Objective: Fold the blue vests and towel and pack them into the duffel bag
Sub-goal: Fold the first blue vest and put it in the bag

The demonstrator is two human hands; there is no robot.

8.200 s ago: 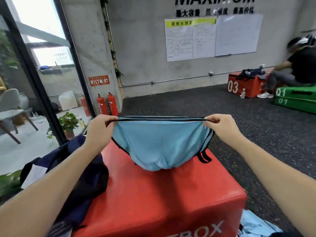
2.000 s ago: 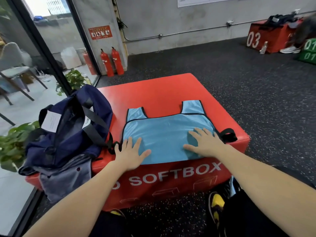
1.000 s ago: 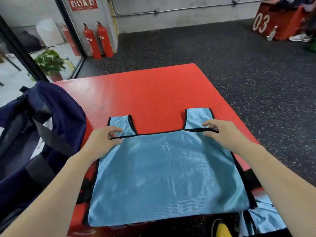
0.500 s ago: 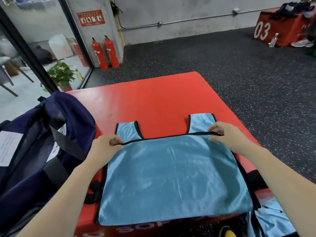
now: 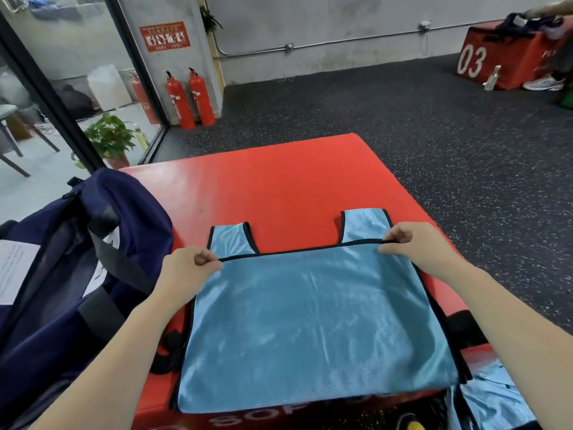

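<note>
Blue vest (image 5: 313,324) spread flat on the red box (image 5: 279,187), folded once already: hem edge drawn up to just below the two straps, which poke out beyond it on the far side. Near fold edge hanging slightly over the box's front.

Left hand (image 5: 186,271) pinching the black-trimmed edge at its left end, thumb and curled fingers closed on the binding. Right hand (image 5: 415,246) pinching the same edge at its right end, fingers curled round the trim. Both grips narrow, each holding only a little cloth. Edge taut between them, running left to right and tilted slightly, right end farther away.

Long axis of the folded panel lying across the body, left to right; bulk of the cloth on the near side of both grips, straps on the far side. Next fold probably turning on that: either straps tucked under toward the body, or one end carried across to the other to halve the width. Neither hand clearly nearer the middle; each at its own corner.

Duffel (image 5: 71,274) standing open on the left end of the box, touching or nearly touching the left forearm, so left hand closer for packing. More blue cloth (image 5: 496,401) low at the right, off the box, probably another vest waiting. Towel not identifiable with certainty. Packing not yet begun for this vest.
</note>
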